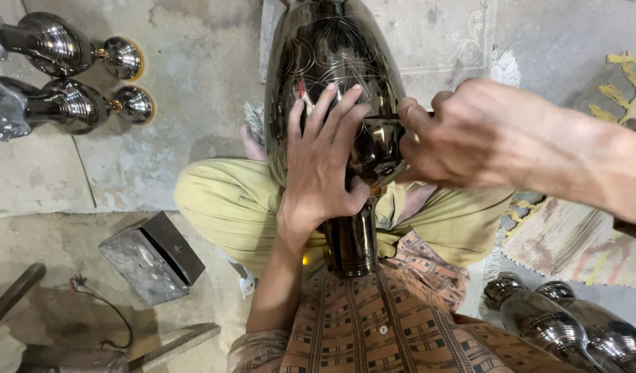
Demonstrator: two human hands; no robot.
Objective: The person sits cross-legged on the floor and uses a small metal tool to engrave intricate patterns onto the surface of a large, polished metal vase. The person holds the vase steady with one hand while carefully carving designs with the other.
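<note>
My left hand (pixel 321 169) lies flat on the dark vase (pixel 331 76), fingers spread over its belly, not closed round anything; it steadies rather than clamps. My right hand (pixel 463 135) comes in from the side with its grip pinched together at the vase's shoulder, just beside my left fingertips. It seems closed on a small tool, but the hand hides what it is, so I cannot say.

The vase lies across my lap, its neck (pixel 352 242) toward my chest and its wide body pointing away over my crossed legs (pixel 228 200).

Fine curved lines already show scratched into the upper belly, with a small red mark among them near my left fingers. The lower part near the neck looks plain and glossy. I judge the pattern partly cut, with a good share of the surface left; the far side is out of sight.

Around me on the floor (pixel 186 62): two shiny vases (pixel 62 76) lying at my left, two more (pixel 573 324) at my right, a metal box (pixel 152 257) by my knee, and a rug (pixel 573 242) under my right side.
</note>
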